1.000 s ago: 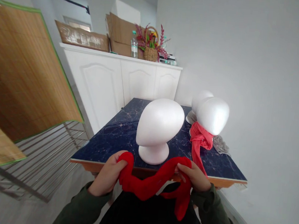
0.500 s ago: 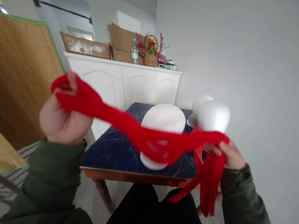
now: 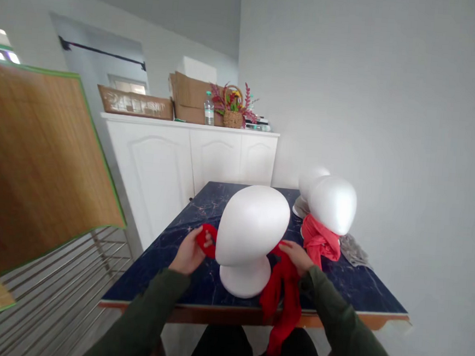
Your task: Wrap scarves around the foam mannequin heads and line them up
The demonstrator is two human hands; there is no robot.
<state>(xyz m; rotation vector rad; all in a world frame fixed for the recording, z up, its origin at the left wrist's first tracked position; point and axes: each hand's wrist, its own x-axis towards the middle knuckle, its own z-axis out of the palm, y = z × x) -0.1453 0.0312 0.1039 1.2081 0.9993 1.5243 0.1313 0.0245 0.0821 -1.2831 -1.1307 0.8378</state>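
Observation:
A white mannequin head (image 3: 252, 226) stands upright on the dark blue table (image 3: 189, 218), close to its front edge. Gripped at its looped end by my left hand (image 3: 190, 251), a red scarf (image 3: 280, 291) passes behind the head's neck. My right hand (image 3: 296, 256) pinches the scarf on the other side, and its loose tails hang down over the table's front edge. The stretch of scarf behind the neck is hidden by the head.
At the right stand two more white mannequin heads, the nearer one (image 3: 334, 205) with a coral scarf (image 3: 320, 240) round its neck. A grey cloth (image 3: 355, 250) lies beside it. Left are a metal rack (image 3: 69, 280) and a bamboo mat (image 3: 37, 162). A white cabinet (image 3: 152, 160) stands behind.
Both hands have moved forward and closer together, carrying the red scarf from in front of the mannequin head to behind its neck. My view has tilted up slightly.

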